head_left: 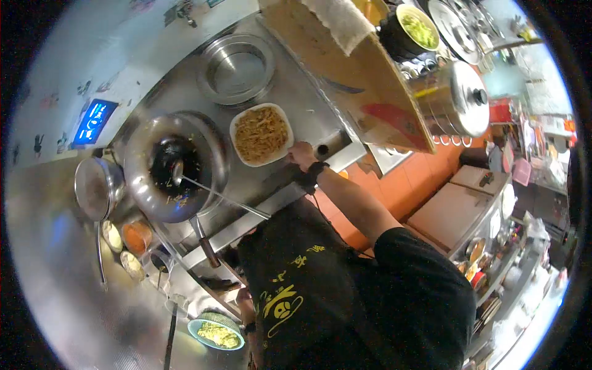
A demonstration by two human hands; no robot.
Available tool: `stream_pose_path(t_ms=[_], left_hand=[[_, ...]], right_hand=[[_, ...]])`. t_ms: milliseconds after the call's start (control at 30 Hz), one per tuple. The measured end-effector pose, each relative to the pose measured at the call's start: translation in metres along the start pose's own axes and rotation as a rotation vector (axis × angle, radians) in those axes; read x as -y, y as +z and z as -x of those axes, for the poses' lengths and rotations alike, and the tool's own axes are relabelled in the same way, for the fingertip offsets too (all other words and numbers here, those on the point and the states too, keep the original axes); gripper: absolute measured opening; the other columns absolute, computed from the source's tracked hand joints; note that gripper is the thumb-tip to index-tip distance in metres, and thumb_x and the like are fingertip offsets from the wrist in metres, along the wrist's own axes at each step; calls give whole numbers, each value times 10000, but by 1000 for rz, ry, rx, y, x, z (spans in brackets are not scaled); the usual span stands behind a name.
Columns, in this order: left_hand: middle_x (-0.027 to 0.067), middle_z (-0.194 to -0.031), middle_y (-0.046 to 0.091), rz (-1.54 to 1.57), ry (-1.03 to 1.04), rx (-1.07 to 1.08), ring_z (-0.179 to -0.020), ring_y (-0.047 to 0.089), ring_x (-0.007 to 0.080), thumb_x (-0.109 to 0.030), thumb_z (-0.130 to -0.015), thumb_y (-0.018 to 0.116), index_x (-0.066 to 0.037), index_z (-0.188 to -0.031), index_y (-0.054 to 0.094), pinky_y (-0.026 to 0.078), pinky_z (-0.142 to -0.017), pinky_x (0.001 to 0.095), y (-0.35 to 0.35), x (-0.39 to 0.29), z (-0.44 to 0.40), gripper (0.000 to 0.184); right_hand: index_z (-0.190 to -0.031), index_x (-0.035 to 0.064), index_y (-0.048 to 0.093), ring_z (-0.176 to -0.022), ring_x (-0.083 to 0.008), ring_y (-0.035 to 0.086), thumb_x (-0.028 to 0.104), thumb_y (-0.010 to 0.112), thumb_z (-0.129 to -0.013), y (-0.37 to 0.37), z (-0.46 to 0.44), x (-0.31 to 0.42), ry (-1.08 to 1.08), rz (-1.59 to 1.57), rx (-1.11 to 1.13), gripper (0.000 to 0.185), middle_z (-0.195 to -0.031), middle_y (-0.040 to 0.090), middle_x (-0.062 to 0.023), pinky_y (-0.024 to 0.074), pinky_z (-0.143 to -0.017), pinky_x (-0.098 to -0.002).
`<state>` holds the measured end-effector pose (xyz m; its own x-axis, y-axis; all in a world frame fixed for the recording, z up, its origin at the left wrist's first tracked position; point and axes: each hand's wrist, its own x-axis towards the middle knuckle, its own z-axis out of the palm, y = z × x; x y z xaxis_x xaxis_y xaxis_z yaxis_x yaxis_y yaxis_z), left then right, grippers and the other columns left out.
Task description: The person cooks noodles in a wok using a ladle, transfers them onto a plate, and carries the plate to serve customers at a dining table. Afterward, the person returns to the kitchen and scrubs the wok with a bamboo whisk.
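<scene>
My right hand [302,155] grips the corner of a white square dish [287,114], fingers closed at its rim. Brown fried noodle-like strips [260,134] fill the dish, which rests on the steel stove top. Left of it sits a wok [140,169] with dark residue and a few food scraps inside. A long-handled ladle [225,197] rests with its bowl in the wok, its handle reaching toward my apron. Low by the counter's front edge is my left hand [245,302], partly hidden by my body; its fingers cannot be made out.
A round metal basin [213,74] stands behind the dish. A cardboard sheet [370,80] borders the stove, with a large lidded pot [441,98] beyond. Left are a lidded pan [92,185], an orange seasoning tub [137,237] and a teal-rimmed basket [196,330] of yellow-green food.
</scene>
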<state>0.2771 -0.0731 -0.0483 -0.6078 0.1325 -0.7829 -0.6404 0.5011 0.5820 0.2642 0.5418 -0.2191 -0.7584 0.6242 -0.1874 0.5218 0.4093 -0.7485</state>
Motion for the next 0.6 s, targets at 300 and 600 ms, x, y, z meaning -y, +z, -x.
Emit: stream_pose_path(t_ms=[300, 600], left_hand=[[60, -845, 649, 34, -75, -79, -725, 525, 153, -211, -1007, 545, 7, -942, 664, 456, -672, 335, 26, 25, 47, 256], [57, -857, 659, 15, -66, -52, -738, 542, 155, -196, -1002, 554, 6, -937, 668, 466, -685, 333, 25, 32, 29, 241]], right_hand=[[-1045, -6, 650, -743, -165, 674, 86, 644, -900, 28, -21, -43, 221, -615, -26, 171, -917, 689, -107, 542, -596, -307], [-1209, 26, 616, -924, -198, 687, 43, 639, -901, 59, -38, -76, 15, -444, -159, 309, -1087, 685, -97, 588, -743, -343]])
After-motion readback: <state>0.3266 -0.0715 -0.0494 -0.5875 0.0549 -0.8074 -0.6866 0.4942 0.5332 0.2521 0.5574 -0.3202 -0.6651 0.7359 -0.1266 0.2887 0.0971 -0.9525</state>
